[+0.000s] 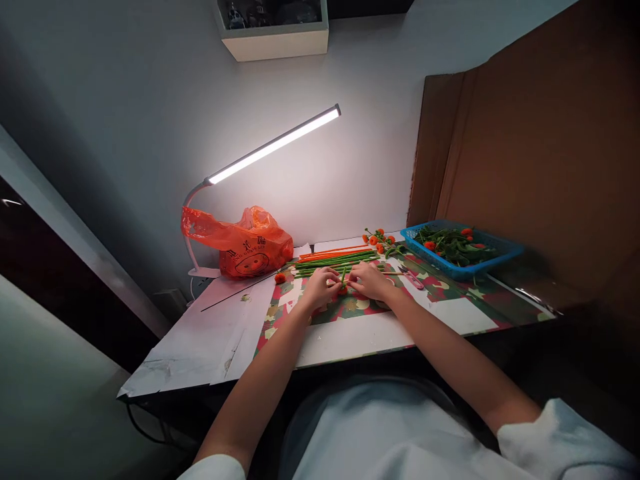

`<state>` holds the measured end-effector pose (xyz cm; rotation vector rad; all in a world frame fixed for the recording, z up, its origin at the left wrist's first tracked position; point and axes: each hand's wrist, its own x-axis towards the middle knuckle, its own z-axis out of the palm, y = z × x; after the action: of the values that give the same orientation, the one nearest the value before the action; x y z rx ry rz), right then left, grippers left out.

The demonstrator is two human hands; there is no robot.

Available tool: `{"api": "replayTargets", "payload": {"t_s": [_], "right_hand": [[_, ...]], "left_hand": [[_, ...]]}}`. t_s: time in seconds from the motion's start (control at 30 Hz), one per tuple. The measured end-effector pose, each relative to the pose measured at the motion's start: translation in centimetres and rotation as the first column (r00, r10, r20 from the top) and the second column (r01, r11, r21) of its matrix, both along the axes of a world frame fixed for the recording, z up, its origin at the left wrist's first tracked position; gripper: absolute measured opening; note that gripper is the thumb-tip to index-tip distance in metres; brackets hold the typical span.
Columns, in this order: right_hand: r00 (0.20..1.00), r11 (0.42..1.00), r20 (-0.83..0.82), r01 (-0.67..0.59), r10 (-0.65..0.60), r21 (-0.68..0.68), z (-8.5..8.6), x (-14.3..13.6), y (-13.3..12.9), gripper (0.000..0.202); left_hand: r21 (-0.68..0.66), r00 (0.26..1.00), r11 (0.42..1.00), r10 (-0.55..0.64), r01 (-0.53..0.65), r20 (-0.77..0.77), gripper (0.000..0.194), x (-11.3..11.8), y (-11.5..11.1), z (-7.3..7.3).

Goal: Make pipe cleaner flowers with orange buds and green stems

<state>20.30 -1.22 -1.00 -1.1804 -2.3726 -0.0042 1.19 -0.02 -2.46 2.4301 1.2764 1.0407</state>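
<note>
My left hand (323, 288) and my right hand (369, 280) meet over the patterned table cover, with fingertips pinched on either side of a small orange flower (343, 290). A short green stem rises between them; the exact grip is too small to make out. Just beyond my fingers lies a row of long green stems (335, 262), with orange sticks (330, 254) behind it. A single orange flower head (280, 278) rests to the left. Close to my right hand is a pink-handled cutting tool (414, 279), probably scissors.
A blue basket (463, 272) of leaves and orange flowers stands at the right, by a cardboard sheet (530, 153). Orange blooms (379, 239) lie at the back. An orange plastic bag (255, 247) sits beside a lit lamp (275, 145). A thin dark rod (237, 293) crosses the left side.
</note>
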Motion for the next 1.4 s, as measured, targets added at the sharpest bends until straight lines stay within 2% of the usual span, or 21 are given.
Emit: {"api": "replayTargets", "payload": {"t_s": [0.27, 0.67, 1.0, 1.23, 1.4], "right_hand": [[0.999, 0.999, 0.008, 0.046, -0.046, 0.009, -0.15, 0.18, 0.2, 0.015], [0.996, 0.996, 0.027, 0.085, -0.084, -0.02, -0.37, 0.38, 0.49, 0.014], [0.986, 0.986, 0.027, 0.165, -0.164, -0.034, -0.51, 0.1, 0.32, 0.008], [0.986, 0.985, 0.055, 0.159, -0.155, -0.063, -0.53, 0.18, 0.41, 0.008], [0.99, 0.988, 0.046, 0.139, -0.136, -0.069, -0.18, 0.25, 0.15, 0.01]], "left_hand": [[-0.01, 1.0, 1.0, -0.022, 0.022, 0.018, 0.013, 0.34, 0.46, -0.8], [-0.189, 0.976, 0.979, -0.037, 0.079, 0.214, 0.013, 0.3, 0.57, -1.09], [-0.175, 0.98, 0.981, -0.047, 0.082, 0.195, 0.01, 0.49, 0.26, -0.74], [-0.218, 0.988, 0.976, 0.006, 0.028, 0.153, 0.018, 0.14, 0.52, -0.5], [-0.196, 0.986, 0.98, 0.005, 0.028, 0.169, 0.016, 0.03, 0.6, -0.58]]}}
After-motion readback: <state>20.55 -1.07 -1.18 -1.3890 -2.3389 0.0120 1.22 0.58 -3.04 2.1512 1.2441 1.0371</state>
